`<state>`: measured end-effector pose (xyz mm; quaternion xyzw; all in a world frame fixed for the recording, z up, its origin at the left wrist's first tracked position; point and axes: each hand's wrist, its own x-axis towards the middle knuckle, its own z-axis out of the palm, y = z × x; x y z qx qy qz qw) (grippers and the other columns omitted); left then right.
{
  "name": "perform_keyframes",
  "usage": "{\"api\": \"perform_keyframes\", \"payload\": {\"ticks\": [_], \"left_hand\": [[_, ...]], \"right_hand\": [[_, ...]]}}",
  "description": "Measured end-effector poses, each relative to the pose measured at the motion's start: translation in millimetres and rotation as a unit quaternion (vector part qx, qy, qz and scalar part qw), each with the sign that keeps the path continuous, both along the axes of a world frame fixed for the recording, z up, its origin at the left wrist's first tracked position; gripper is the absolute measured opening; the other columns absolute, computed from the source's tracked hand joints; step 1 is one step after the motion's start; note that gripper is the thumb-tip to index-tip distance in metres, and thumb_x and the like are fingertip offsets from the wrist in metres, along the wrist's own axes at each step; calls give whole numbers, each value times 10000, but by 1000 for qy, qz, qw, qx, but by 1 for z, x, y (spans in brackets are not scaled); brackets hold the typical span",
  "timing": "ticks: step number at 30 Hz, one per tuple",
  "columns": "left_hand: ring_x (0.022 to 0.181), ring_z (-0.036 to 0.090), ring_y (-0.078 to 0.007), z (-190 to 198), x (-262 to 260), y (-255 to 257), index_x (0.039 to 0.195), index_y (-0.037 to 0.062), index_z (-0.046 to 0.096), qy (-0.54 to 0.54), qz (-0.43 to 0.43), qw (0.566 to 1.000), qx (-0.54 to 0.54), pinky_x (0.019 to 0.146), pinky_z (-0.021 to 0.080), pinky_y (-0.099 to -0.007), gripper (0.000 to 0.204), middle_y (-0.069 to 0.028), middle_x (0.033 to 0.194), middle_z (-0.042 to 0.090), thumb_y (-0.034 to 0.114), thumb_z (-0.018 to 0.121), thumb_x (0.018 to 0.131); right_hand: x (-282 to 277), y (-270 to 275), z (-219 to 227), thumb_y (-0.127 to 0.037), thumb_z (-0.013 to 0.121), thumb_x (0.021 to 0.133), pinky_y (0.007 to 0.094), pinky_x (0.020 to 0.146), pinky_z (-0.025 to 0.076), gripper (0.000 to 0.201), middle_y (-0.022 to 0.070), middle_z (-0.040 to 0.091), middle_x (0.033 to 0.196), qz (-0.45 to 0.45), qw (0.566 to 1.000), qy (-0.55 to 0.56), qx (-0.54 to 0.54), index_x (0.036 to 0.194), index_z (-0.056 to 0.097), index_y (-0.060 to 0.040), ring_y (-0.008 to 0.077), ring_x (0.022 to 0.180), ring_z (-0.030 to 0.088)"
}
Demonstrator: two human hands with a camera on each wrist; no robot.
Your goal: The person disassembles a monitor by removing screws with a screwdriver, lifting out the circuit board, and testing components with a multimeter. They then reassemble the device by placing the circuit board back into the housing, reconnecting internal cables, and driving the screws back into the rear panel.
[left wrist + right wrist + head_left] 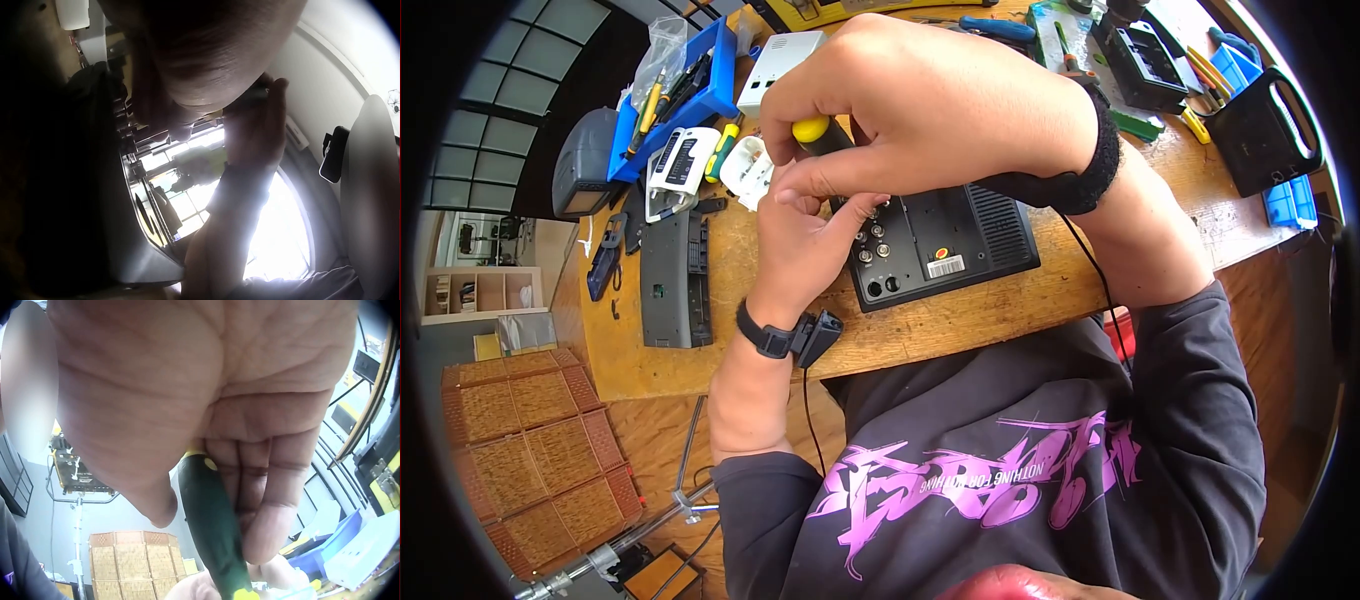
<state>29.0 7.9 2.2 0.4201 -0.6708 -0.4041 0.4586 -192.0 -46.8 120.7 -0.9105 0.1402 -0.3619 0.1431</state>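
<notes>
My right hand (pixel 920 120) grips a screwdriver (pixel 212 519) by its dark green handle, with the yellow end showing between thumb and fingers. Just beneath it, in the head view, my left hand (pixel 805 245) has its thumb extended. In the right wrist view, fingers of the left hand (pixel 275 573) lie close around the handle's lower end. Its grip is mostly hidden; I cannot tell whether it pinches the screwdriver. A black electronic unit (pixel 990 265) with round metal connectors, vents and a barcode label lies flat on the wooden table (pixel 800 362), partly under both hands.
Left on the table lie a black panel (pixel 672 290), a white tester box (pixel 683 165) and a blue bin (pixel 718 75) of tools. At the right stand a black case (pixel 1262 135) and an open black housing (pixel 1145 65). A cable (pixel 1088 258) trails from the right wrist.
</notes>
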Motion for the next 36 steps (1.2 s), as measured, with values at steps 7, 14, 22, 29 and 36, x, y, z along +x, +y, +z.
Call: {"api": "perform_keyframes", "payload": {"ticks": [7, 14, 22, 29, 36], "left_hand": [[1196, 759, -200, 8, 2, 0, 1298, -69, 691, -11, -60, 998, 35, 1062, 620, -347, 352, -116, 1315, 726, -11, 866, 997], [1157, 806, -226, 2, -1, -2, 1264, -57, 741, -30, 3, 998, -49, 1056, 626, -351, 348, -139, 1197, 840, -23, 901, 956], [1124, 812, -215, 8, -3, 1, 1277, -61, 735, 10, -26, 1000, 8, 1039, 632, -356, 355, -135, 1176, 844, -13, 898, 966], [1150, 805, -231, 3, -7, 3, 1300, -69, 726, -36, 36, 998, -32, 1051, 614, -353, 326, -147, 1185, 842, -14, 852, 1005], [1156, 771, -187, -6, 5, -2, 1371, -43, 638, 35, -31, 998, 48, 1002, 610, -331, 503, -123, 1290, 784, 31, 926, 964]], "right_hand": [[-1, 1, 2, -265, 802, 972, 451, 843, 648, 272, 186, 825, 935, -7, 999, 14, 38, 1071, 852, -17, 371, 897, 811], [2, 0, 0, -259, 793, 958, 451, 822, 648, 246, 174, 814, 900, -11, 999, 31, 32, 1027, 846, -28, 373, 882, 807], [-3, 0, 3, -262, 791, 953, 453, 807, 643, 249, 173, 805, 879, -15, 999, 33, 23, 1026, 844, -29, 373, 863, 798], [3, -1, -3, -261, 793, 955, 449, 795, 643, 248, 168, 806, 876, 5, 999, 20, 43, 1026, 844, -30, 368, 846, 793], [1, -3, -2, -261, 782, 961, 446, 769, 645, 244, 167, 806, 867, 1, 999, 22, 40, 1024, 849, -35, 363, 819, 791]]}}
